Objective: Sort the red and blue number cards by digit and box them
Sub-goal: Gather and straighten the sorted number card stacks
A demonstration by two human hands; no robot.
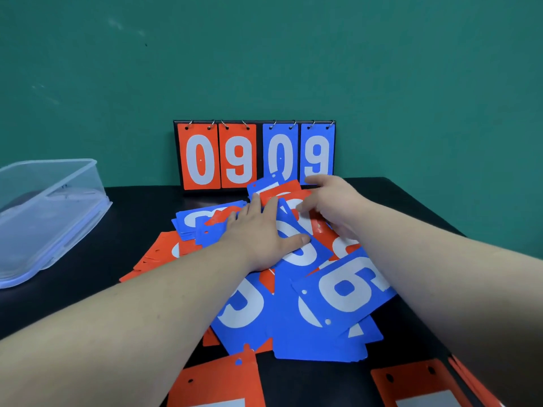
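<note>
I am pressing my left hand flat on the pile of number cards. Its fingers are spread and the thumb is resting on a blue card. My right hand is curling over a red card at the back of the pile, but I cannot tell if it is pinching it. The cards are looking thin, light, stiff and slippery, so I am guessing they slide easily and an edge is the best place to hold. The pile is lying on the black table, under both hands. The clear plastic box is sitting well off to my left.
</note>
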